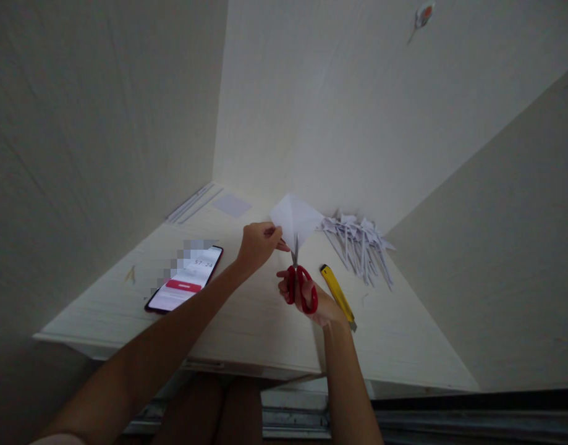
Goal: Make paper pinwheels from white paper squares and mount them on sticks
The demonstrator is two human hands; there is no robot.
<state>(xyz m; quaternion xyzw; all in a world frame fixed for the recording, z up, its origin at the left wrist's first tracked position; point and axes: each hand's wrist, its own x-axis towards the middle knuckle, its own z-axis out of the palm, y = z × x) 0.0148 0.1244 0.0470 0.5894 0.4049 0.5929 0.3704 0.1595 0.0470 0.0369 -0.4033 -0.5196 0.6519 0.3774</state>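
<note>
Between my finger and thumb, my left hand [260, 247] pinches the near corner of a creased white square of paper [290, 213], which stands up off the table. My right hand [318, 306] has its fingers through the red handles of a pair of scissors [306, 290]. The scissor blades point away from me and overlap the lower part of the paper, close to my left fingertips. Whether the blades are parted is hard to make out. Right of my right wrist lies a yellow box cutter [337, 293].
A phone [188, 281] with a lit screen lies left of my left forearm. Paper pinwheel-like pieces on sticks [358, 238] are heaped at the right. White paper sticks [191, 203] and a flat paper square [232, 205] lie at the back left. Walls enclose the white table [246, 327].
</note>
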